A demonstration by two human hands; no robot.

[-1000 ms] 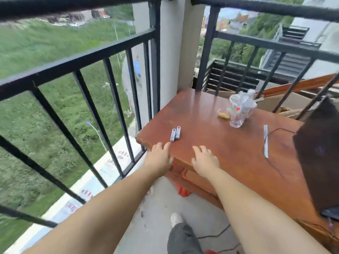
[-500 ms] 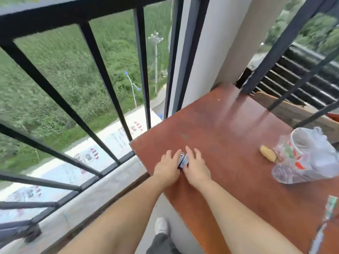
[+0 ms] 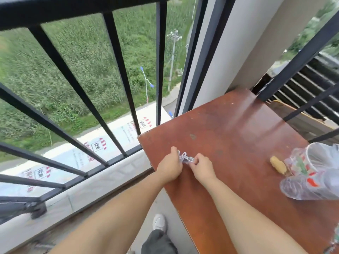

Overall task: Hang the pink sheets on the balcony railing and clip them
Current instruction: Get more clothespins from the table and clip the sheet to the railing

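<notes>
Two small pale clips lie near the left corner of a reddish-brown wooden table. My left hand grips one clip, fingers curled over its left end. My right hand pinches the other clip from the right. Both hands sit close together on the tabletop. The black balcony railing runs along the left, its top bar overhead. No pink sheet is in view.
A clear plastic bag with a printed cup lies at the table's right, with a small yellowish lump beside it. A white pillar stands at the corner. My shoe rests on the concrete floor below.
My hands moved from the table's near edge onto the clips and closed on them. The clips, lying flat side by side before, now sit lifted between my fingers. My head came closer.
</notes>
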